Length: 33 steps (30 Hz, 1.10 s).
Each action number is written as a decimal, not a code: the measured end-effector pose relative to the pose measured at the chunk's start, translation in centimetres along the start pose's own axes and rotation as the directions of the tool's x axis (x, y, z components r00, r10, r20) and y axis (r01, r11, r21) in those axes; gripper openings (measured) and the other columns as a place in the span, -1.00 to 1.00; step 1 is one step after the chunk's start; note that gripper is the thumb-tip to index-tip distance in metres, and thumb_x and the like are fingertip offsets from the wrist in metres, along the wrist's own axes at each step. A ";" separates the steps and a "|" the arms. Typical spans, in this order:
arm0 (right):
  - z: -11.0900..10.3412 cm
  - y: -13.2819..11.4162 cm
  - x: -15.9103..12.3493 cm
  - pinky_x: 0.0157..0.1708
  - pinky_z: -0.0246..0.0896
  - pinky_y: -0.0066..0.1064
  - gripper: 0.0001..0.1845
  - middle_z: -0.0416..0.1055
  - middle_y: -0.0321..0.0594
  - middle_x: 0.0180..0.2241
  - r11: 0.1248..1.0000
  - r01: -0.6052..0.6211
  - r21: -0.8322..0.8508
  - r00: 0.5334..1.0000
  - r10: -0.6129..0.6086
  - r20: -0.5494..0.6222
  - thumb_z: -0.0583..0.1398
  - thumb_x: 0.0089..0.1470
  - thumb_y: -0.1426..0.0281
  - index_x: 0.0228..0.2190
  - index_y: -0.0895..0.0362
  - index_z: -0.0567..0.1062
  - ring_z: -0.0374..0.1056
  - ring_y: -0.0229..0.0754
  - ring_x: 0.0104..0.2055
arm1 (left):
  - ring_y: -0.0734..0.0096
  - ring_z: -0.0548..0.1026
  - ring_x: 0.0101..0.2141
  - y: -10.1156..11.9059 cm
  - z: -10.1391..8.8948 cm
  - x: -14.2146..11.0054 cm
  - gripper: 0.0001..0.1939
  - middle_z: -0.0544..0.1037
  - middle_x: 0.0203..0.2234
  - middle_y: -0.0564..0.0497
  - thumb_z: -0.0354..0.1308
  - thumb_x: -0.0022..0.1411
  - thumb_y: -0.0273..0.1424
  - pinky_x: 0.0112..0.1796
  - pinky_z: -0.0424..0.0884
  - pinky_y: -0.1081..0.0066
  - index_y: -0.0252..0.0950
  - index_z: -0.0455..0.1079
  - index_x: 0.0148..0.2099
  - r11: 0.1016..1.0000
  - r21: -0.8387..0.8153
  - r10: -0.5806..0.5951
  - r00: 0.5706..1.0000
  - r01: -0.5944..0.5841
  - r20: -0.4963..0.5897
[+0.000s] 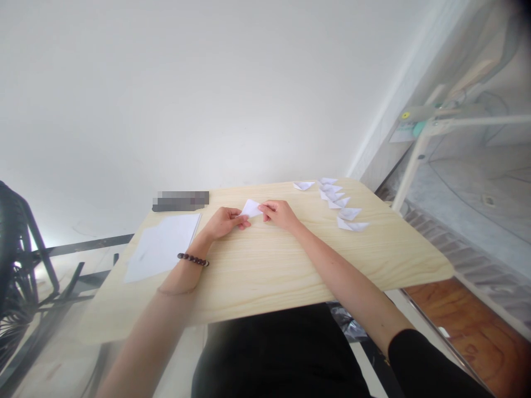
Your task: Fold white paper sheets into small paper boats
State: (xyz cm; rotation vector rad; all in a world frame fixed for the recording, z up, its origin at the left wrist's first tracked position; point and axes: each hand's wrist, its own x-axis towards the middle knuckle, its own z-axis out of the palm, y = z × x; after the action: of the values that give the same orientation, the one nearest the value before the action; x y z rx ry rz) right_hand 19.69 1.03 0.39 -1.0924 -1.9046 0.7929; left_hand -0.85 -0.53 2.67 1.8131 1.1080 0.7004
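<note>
A small piece of folded white paper (pixel 251 208) is held just above the middle of the table, between my two hands. My left hand (pixel 226 221) pinches its lower left side, thumb on top. At its right corner, my right hand (pixel 279 213) grips it between thumb and fingers. The curled fingers hide parts of both edges. To the right stand several folded paper boats (pixel 352 225), most in a loose row, with one paper boat (pixel 304 186) a little apart near the back edge.
A stack of white paper sheets (pixel 161 246) lies at the table's left, beside my left forearm. Behind it is a dark, blurred-out object (pixel 180 201). The pale wooden table (pixel 265 276) backs onto a white wall (pixel 232 99). A white metal frame (pixel 415 160) stands at right.
</note>
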 end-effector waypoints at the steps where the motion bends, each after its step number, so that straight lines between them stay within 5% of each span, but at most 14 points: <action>1: 0.0 0.0 0.0 -0.54 0.07 -0.56 -0.60 0.36 -0.31 -0.63 1.000 -0.004 0.011 1.000 0.004 0.000 0.01 0.01 0.13 -0.44 0.19 0.45 0.21 -0.38 -0.60 | 0.42 0.44 -0.46 0.0 0.0 0.0 -0.60 0.54 -0.45 -0.07 0.08 0.00 -0.11 -0.38 0.29 0.47 -0.38 0.45 -0.34 1.000 -0.006 0.001 1.000 -0.001 -0.004; 6: -0.1 -0.1 0.0 -0.55 0.06 -0.56 -0.59 0.37 -0.30 -0.60 0.998 -0.029 0.048 0.998 0.027 0.057 0.05 -0.03 0.12 -0.37 0.20 0.44 0.21 -0.37 -0.58 | 0.40 0.44 -0.46 0.0 0.2 0.0 -0.62 0.54 -0.44 -0.07 0.08 0.00 -0.12 -0.40 0.29 0.46 -0.37 0.43 -0.35 1.000 -0.014 -0.024 0.999 0.024 -0.043; 13: -0.2 -0.2 -0.2 -0.60 -0.05 -0.57 -0.64 0.43 -0.27 -0.55 0.999 -0.032 -0.009 0.988 0.033 0.150 0.11 -0.08 0.16 -0.49 0.22 0.46 0.11 -0.41 -0.62 | 0.48 0.36 -0.54 0.3 0.2 -0.1 -0.60 0.51 -0.55 0.04 0.09 -0.04 -0.09 -0.52 0.17 0.51 -0.35 0.45 -0.40 0.986 0.163 -0.019 0.997 0.032 -0.080; 18: -0.4 -0.9 -0.4 -0.60 -0.08 -0.56 -0.63 0.43 -0.28 -0.56 1.000 -0.014 -0.025 0.984 0.018 0.179 0.11 -0.09 0.14 -0.55 0.23 0.47 0.09 -0.43 -0.63 | 0.45 0.38 -0.50 0.2 0.1 0.0 -0.60 0.51 -0.54 0.03 0.08 -0.03 -0.09 -0.45 0.20 0.50 -0.35 0.46 -0.39 0.990 0.137 -0.009 0.999 0.016 -0.052; 33: -0.3 -0.8 -0.2 -0.41 0.15 -0.54 -0.66 0.48 -0.23 -0.46 0.999 0.041 0.024 0.984 -0.045 0.171 -0.02 0.07 0.25 -0.50 0.19 0.43 0.30 -0.36 -0.49 | 0.37 0.44 -0.45 -0.2 0.3 0.0 -0.57 0.53 -0.50 -0.04 0.06 -0.01 -0.07 -0.40 0.29 0.45 -0.38 0.42 -0.36 0.998 0.062 0.006 0.997 -0.002 -0.076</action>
State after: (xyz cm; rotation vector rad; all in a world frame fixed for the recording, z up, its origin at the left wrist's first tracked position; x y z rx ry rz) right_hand 19.70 0.56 1.11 -0.9944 -2.0518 0.9053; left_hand -0.71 -0.60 2.35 1.8548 1.1879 0.7500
